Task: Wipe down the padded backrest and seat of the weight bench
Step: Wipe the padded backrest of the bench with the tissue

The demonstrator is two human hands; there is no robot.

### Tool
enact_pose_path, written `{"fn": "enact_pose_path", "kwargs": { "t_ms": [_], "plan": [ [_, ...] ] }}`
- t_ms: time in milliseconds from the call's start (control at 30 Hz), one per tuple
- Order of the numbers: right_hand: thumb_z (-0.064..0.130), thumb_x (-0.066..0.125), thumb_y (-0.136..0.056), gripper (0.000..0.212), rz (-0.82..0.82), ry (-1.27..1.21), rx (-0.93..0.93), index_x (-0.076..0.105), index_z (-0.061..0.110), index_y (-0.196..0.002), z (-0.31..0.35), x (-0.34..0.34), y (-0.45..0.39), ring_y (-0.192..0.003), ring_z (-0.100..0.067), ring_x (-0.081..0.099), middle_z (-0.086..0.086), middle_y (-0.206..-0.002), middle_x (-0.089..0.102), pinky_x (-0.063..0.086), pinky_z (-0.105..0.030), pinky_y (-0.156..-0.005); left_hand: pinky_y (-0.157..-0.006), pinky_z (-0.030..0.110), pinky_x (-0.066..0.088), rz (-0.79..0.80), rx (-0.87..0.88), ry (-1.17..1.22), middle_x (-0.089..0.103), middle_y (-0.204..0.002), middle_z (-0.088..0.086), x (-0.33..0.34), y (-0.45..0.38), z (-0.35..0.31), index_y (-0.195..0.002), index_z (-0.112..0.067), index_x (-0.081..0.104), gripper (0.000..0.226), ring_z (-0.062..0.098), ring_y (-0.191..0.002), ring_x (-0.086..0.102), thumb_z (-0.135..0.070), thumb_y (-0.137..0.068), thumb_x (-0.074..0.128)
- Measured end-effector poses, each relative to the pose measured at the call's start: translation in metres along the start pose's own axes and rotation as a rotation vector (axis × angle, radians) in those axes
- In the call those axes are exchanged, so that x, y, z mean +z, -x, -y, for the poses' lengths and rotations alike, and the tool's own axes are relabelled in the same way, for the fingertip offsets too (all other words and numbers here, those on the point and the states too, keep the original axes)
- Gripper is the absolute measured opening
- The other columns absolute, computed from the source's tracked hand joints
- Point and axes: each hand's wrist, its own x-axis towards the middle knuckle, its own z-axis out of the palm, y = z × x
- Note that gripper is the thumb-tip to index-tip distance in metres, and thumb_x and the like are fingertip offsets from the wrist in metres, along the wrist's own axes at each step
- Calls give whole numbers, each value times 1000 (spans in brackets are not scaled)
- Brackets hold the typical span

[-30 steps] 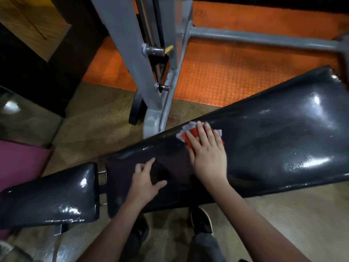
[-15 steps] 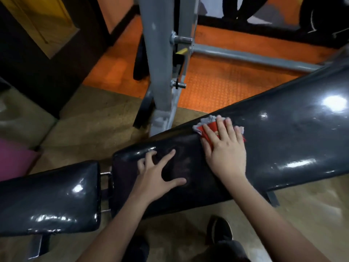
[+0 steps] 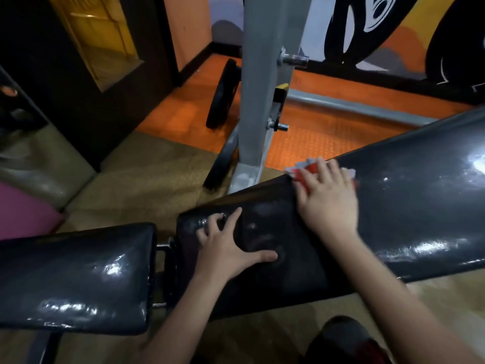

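Under my palm lies a red-and-white cloth point(image 3: 305, 172) on the glossy black vinyl backrest pad point(image 3: 420, 206), beside a grey steel upright point(image 3: 258, 82) over studded orange rubber flooring point(image 3: 315, 139).

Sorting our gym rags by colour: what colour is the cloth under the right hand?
Red and white cloth, peeking out beneath the right hand; the head view shows it.
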Motion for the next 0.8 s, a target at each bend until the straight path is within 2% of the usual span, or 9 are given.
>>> {"fn": "enact_pose_path", "kwargs": {
  "t_ms": [100, 200, 267, 333, 433, 567, 667, 733, 800],
  "plan": [
    [45, 42, -100, 42, 57, -85, -160, 61, 32, -135, 65, 22, 40, -144, -34, 39, -11, -152, 49, 26, -50, -120, -111, 46, 34, 20, 46, -14, 10, -152, -18, 0, 0, 14, -148, -55, 16, 117, 27, -143, 12, -86, -47, 67],
    [50, 42, -97, 46, 66, -153, -361, 61, 34, -136, 55, 16, 75, -143, -29, 44, -7, -152, 51, 32, -47, -119, -114, 41, 29, 96, 89, -42, 14, -150, -21, -14, -5, 29, -146, -54, 25, 112, 24, -142, 16, -75, -50, 77],
    [52, 44, -95, 45, 63, -126, -335, 64, 36, -132, 15, 6, 63, -139, -30, 48, -9, -150, 53, 35, -48, -115, -114, 39, 28, 128, 88, -16, 19, -145, -20, -23, -8, 30, -144, -55, 31, 110, 21, -139, 20, -72, -48, 82],
    [51, 45, -96, 45, 2, -63, -192, 66, 34, -131, -18, -2, 32, -138, -35, 48, -13, -149, 53, 32, -50, -114, -113, 42, 30, 148, 69, 2, 22, -141, -17, -27, -12, 23, -142, -55, 35, 108, 23, -137, 21, -66, -47, 87],
    [48, 42, -99, 46, -28, -23, -17, 64, 29, -134, -3, 2, 10, -143, -37, 41, -15, -152, 49, 25, -51, -119, -113, 45, 31, 154, 29, 17, 24, -138, -13, -28, -15, 14, -139, -52, 42, 104, 26, -136, 22, -57, -47, 91],
    [46, 41, -100, 44, 85, -109, -215, 59, 33, -138, 59, 11, 56, -146, -36, 35, -12, -156, 45, 26, -52, -120, -114, 42, 30, 66, 47, 32, 29, -138, -11, -24, -6, 21, -140, -48, 44, 105, 25, -136, 25, -60, -46, 90],
    [50, 43, -97, 46, 112, -169, -406, 61, 35, -136, 38, 0, 93, -144, -30, 42, -8, -153, 49, 32, -49, -119, -114, 42, 32, 32, 58, 49, 30, -141, -7, -18, 0, 24, -142, -49, 41, 104, 26, -136, 28, -63, -50, 87],
    [51, 46, -96, 44, 104, -160, -397, 63, 36, -133, -1, -10, 90, -139, -31, 48, -9, -150, 53, 35, -47, -115, -115, 45, 33, 13, 63, 76, 31, -141, -7, -13, 1, 29, -144, -50, 40, 104, 26, -136, 29, -65, -51, 86],
    [49, 43, -97, 46, 20, -82, -273, 64, 31, -133, -36, -17, 63, -137, -35, 49, -14, -148, 54, 35, -51, -112, -114, 47, 34, -30, 66, 90, 32, -143, -8, -7, 1, 32, -144, -49, 40, 103, 24, -137, 29, -65, -53, 85]
  ]
}}
